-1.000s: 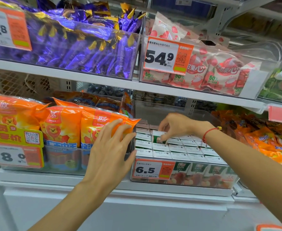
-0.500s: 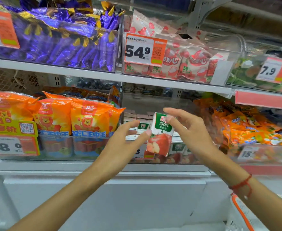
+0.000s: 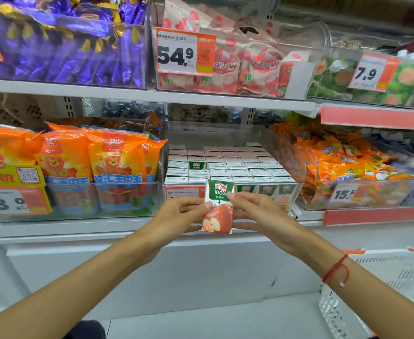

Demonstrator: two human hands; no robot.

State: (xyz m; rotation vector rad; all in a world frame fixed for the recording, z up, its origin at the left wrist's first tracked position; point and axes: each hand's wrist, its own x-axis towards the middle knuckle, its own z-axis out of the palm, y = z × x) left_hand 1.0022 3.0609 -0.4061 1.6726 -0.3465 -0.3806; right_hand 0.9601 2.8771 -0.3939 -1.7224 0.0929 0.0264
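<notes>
A small apple juice carton (image 3: 219, 209), green on top with a red apple below, is held upright in front of the lower shelf. My left hand (image 3: 179, 215) grips its left side, thumb on the front. My right hand (image 3: 254, 211) holds its right side, fingertips on the front edge and a finger under its base. Behind it stands a clear bin (image 3: 296, 192) packed with several rows of the same cartons, with one gap in the second column.
Orange sausage packs (image 3: 90, 165) fill the bin at left, orange snack bags (image 3: 343, 165) the bin at right. The upper shelf (image 3: 152, 95) carries purple candy, pink bags and green packs. A white basket (image 3: 396, 277) with an orange rim sits at lower right.
My right hand pulled one carton out of the bin and brought it down and forward. My left hand left the bin's edge and took hold of the carton's other side.
</notes>
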